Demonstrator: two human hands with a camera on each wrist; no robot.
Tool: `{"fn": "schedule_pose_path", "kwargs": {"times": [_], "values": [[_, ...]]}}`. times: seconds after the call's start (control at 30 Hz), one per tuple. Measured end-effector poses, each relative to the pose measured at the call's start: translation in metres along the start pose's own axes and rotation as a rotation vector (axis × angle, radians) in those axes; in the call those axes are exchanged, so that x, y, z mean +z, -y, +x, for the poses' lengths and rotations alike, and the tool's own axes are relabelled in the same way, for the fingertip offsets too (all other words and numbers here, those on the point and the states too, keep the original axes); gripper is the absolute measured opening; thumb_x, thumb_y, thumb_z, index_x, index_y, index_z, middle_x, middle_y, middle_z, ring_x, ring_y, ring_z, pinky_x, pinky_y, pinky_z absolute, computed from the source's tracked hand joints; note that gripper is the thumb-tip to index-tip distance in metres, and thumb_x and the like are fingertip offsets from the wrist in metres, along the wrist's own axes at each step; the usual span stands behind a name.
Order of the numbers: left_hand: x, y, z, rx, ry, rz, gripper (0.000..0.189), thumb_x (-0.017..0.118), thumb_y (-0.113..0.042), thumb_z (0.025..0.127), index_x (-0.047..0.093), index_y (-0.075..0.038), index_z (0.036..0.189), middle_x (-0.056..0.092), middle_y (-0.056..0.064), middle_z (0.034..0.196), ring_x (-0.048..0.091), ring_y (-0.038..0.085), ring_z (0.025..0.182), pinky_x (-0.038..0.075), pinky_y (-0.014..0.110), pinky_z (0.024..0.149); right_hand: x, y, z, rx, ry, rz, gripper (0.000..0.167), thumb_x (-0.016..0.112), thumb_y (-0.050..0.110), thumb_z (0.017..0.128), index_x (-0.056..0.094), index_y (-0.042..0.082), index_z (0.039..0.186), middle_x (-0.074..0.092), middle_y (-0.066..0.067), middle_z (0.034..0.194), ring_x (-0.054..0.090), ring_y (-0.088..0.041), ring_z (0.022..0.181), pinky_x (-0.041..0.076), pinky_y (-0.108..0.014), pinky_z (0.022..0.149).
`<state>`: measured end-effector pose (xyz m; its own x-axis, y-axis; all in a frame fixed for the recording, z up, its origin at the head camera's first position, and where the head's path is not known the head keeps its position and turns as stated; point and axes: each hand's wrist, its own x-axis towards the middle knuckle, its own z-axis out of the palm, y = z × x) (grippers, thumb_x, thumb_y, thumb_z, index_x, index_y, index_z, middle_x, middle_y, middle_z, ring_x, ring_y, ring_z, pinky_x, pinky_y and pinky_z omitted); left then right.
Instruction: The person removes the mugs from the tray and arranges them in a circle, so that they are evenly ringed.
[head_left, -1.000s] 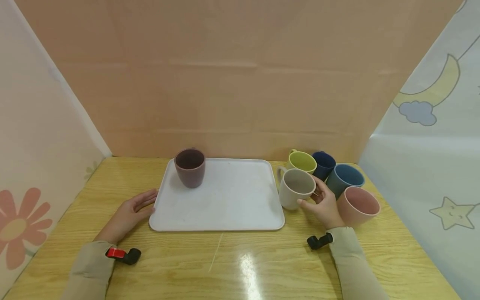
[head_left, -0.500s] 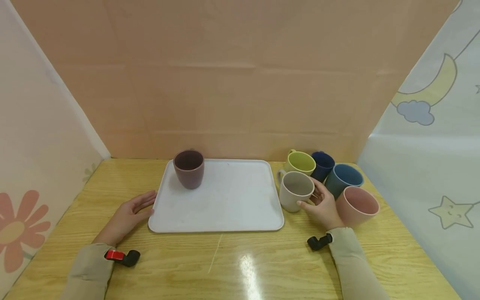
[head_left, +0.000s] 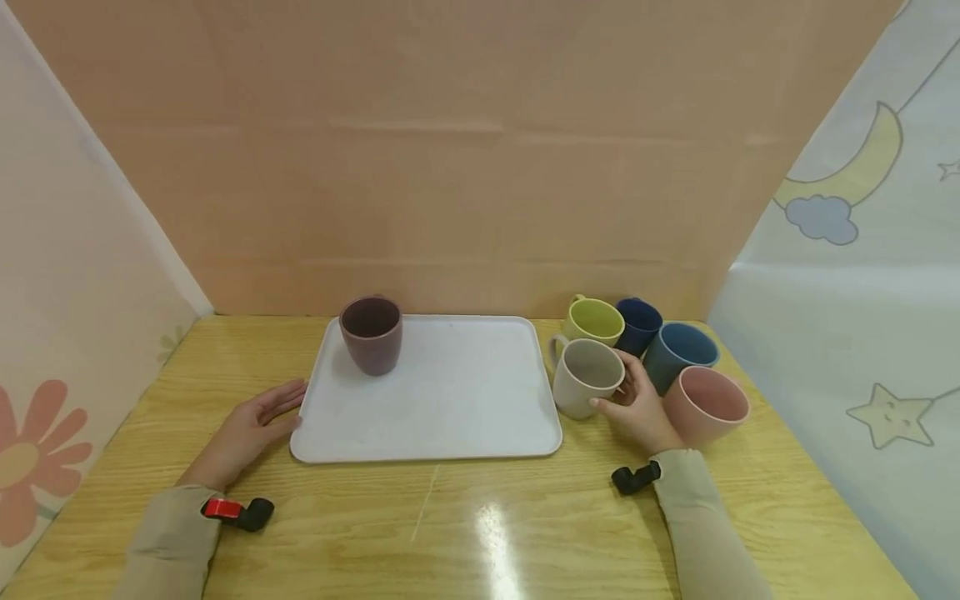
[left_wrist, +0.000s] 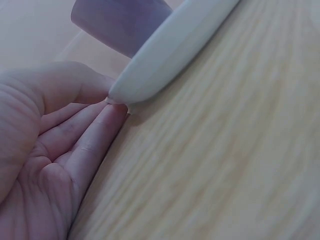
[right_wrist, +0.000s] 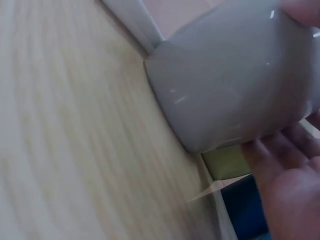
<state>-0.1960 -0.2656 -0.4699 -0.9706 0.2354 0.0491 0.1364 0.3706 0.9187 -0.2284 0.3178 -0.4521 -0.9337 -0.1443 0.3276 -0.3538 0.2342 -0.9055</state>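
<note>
My right hand [head_left: 637, 408] grips a light grey mug [head_left: 576, 390] by its side, with the thumb on the near side and fingers around the far right. The mug stands upright at the right edge of a white tray [head_left: 465, 425], its handle pointing left. In the right wrist view, the mug's [right_wrist: 220, 85] base is right at the wood. My left hand [head_left: 251, 429] lies at the tray's left edge, fingers extended. In the left wrist view, thumb and fingertips touch the tray's rim [left_wrist: 150, 75]. A purple-brown mug [head_left: 375, 346] stands at the tray's back left.
Close behind and right of the grey mug stand a yellow-green mug [head_left: 596, 321], a dark blue mug [head_left: 639, 325], a teal-blue mug [head_left: 678, 357] and a pink mug [head_left: 705, 408]. A tan backdrop [head_left: 450, 192] rises along the back of the wooden table [head_left: 375, 533].
The view has shifted slightly, moving everything a little to the left in frame. Both hands and the mugs otherwise keep their places; my right hand still grips the grey mug.
</note>
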Motion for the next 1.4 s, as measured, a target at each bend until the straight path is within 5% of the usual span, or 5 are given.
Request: {"fn": "schedule_pose_path", "kwargs": {"times": [0.3, 0.6, 0.83, 1.03, 1.4], "values": [[0.0, -0.001, 0.0, -0.004, 0.002, -0.003, 0.066, 0.064, -0.022, 0.102, 0.034, 0.003, 0.156, 0.043, 0.025, 0.153, 0.046, -0.015, 0.121, 0.039, 0.004, 0.094, -0.003, 0.006, 0.0, 0.019, 0.054, -0.014, 0.08, 0.071, -0.012, 0.086, 0.027, -0.002, 0.152, 0.047, 0.005, 0.14, 0.049, -0.003, 0.124, 0.043, -0.013, 0.097], [0.001, 0.001, 0.0, -0.004, -0.005, -0.02, 0.066, 0.064, -0.021, 0.102, 0.034, 0.005, 0.155, 0.043, 0.026, 0.153, 0.046, -0.016, 0.12, 0.039, 0.004, 0.094, 0.004, 0.017, 0.001, -0.034, -0.113, -0.148, 0.064, 0.07, -0.005, 0.09, 0.042, -0.003, 0.148, 0.049, -0.016, 0.139, 0.049, -0.006, 0.116, 0.043, -0.01, 0.094], [0.001, 0.001, 0.001, 0.0, 0.004, -0.022, 0.068, 0.064, -0.022, 0.102, 0.032, 0.004, 0.156, 0.041, 0.026, 0.154, 0.045, -0.017, 0.12, 0.038, 0.004, 0.094, 0.012, 0.037, 0.006, -0.261, -0.344, -0.124, 0.044, 0.06, -0.011, 0.095, 0.051, -0.013, 0.137, 0.056, -0.015, 0.122, 0.054, -0.014, 0.113, 0.047, -0.014, 0.094], [-0.001, 0.0, -0.001, -0.01, 0.009, -0.027, 0.069, 0.065, -0.023, 0.102, 0.031, 0.003, 0.157, 0.041, 0.024, 0.155, 0.044, -0.017, 0.121, 0.038, 0.004, 0.095, 0.021, 0.057, 0.007, -0.463, -0.436, -0.198, 0.029, 0.057, -0.015, 0.093, 0.058, -0.019, 0.122, 0.057, -0.02, 0.114, 0.057, -0.016, 0.108, 0.048, -0.02, 0.097], [0.001, 0.0, -0.002, 0.001, 0.001, -0.038, 0.067, 0.064, -0.021, 0.102, 0.033, 0.004, 0.156, 0.042, 0.027, 0.153, 0.046, -0.016, 0.121, 0.04, 0.005, 0.094, 0.082, 0.086, 0.0, -0.587, -0.23, -0.041, 0.035, 0.057, -0.023, 0.084, 0.058, -0.017, 0.118, 0.057, -0.027, 0.112, 0.06, -0.019, 0.109, 0.05, -0.024, 0.099]]}}
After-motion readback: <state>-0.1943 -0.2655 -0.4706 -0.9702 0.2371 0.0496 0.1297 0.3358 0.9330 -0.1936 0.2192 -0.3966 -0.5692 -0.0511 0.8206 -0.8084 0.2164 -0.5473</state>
